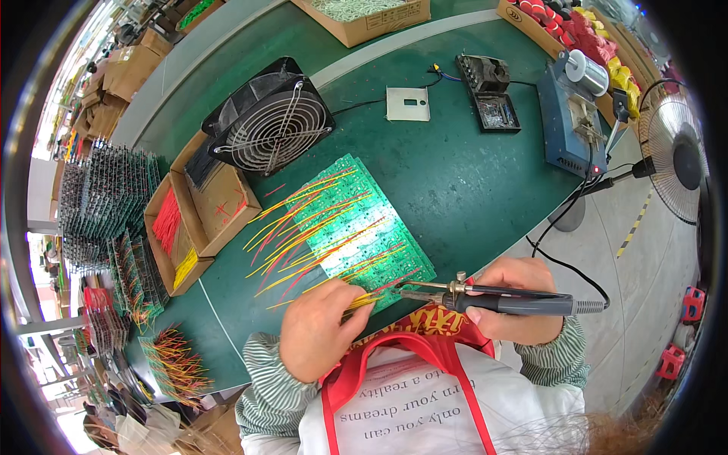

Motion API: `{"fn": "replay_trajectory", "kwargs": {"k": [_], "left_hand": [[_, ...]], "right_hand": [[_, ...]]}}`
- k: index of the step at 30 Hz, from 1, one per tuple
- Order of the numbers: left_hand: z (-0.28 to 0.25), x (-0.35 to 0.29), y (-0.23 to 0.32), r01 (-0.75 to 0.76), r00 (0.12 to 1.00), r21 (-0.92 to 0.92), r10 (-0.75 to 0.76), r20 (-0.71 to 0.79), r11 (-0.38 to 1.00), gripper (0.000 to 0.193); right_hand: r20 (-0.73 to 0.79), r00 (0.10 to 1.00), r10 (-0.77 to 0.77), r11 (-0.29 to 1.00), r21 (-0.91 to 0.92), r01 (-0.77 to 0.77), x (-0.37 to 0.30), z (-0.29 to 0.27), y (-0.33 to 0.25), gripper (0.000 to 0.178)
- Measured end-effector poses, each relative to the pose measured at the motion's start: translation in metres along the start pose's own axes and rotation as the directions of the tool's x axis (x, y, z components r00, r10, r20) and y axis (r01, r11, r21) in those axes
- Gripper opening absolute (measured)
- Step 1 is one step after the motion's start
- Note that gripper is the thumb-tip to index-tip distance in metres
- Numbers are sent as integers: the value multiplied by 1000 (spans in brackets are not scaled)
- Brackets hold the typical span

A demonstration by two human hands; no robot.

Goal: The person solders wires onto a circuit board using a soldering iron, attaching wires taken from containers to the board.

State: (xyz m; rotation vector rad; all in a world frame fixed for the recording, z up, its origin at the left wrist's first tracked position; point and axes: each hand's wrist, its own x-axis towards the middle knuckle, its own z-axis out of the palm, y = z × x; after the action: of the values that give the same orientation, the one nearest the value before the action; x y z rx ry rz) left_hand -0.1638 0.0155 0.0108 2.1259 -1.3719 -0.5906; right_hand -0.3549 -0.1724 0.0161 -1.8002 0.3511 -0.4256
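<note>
A green circuit board panel point(409, 227) lies on the bench in front of me, with rows of red and yellow wires point(303, 227) sticking out past its left side. At the panel's near left corner, my left hand point(315, 327) is closed, pinching a few yellow wires point(364, 301) between thumb and fingers. My right hand point(523, 274) grips a soldering iron point(523, 304) with a dark grey handle and a brass-coloured fitting. The iron's tip points left and meets the board's near end, close to the pinched wires. Whether it touches a joint is too small to tell.
Left of the panel stand a cardboard box point(220, 220) of red, yellow and black wires and a black fan point(273, 125). Wired boards point(174, 364) are stacked farther left. A blue solder feeder point(569, 114), its cable running to the iron, and a black tray point(497, 110) sit back right.
</note>
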Motion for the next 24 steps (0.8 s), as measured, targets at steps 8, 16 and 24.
{"fn": "replay_trajectory", "kwargs": {"k": [8,16,24], "left_hand": [[-28,-4,9,63,943,331,53,-328,941,9],[19,17,13,-107,994,59,108,-27,993,11],[22,20,12,-62,998,23,62,9,998,12]], "right_hand": [[-46,999,25,997,-70,-28,-10,-10,0,16],[-87,996,-8,996,-85,0,-11,-15,1,16],[-47,999,10,999,-42,-12,-8,-13,10,17]]}}
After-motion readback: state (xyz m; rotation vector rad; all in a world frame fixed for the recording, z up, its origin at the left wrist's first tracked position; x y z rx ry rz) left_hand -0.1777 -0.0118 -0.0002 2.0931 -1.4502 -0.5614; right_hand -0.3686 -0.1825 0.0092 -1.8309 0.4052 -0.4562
